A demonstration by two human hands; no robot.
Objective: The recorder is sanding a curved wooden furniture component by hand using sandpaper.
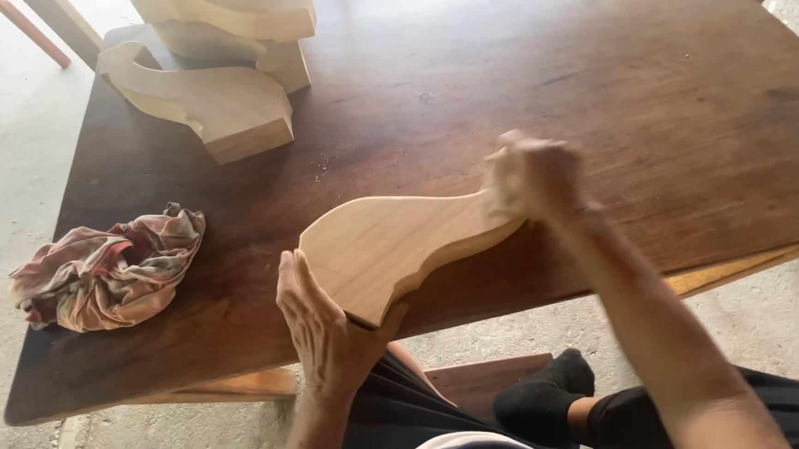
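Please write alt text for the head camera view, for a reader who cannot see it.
A person's left hand steadies a curved pale wooden piece on a dark wooden table, while the right hand presses on its narrow end. A crumpled patterned rag lies to the left, and similar stacked wooden pieces sit at the far edge.
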